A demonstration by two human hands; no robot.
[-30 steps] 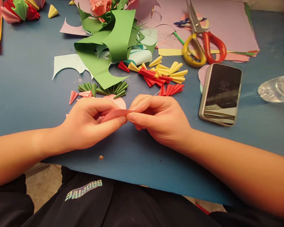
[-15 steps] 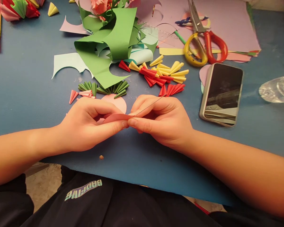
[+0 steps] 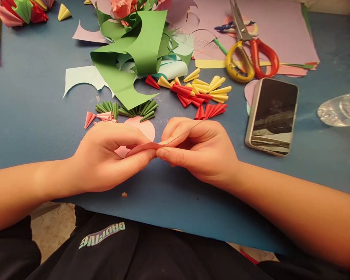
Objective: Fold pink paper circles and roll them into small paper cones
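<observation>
- Pink paper (image 3: 142, 148) is bending between the hands, just beyond the table's (image 3: 192, 210) near edge.
- The left hand (image 3: 105, 155) is clamping it, thumb below and fingers behind.
- The right hand (image 3: 198, 149) is closing thumb and fingertips on a thin rod (image 3: 184, 133), probably a pin or wire, where it is meeting the paper's right end.
- The thumb tips are almost meeting, so the end of the paper is sitting tightly pinched and its curve is depending on both grips.
- A pink disc (image 3: 144, 127) is lying flat just beyond the paper.
- Green cones (image 3: 142, 109) are fanning out on the disc's far side; pink cones (image 3: 90, 119) are resting to their left.
- Red cones (image 3: 217, 110) and yellow cones (image 3: 220, 90) are bunching up beyond the right hand.
- Green scraps (image 3: 148, 42) are heaping farther off, left of the scissors (image 3: 254, 54), which are resting on purple sheets (image 3: 286, 35).
- A phone (image 3: 272, 116) is lying right of the right hand, nearer than the scissors.
</observation>
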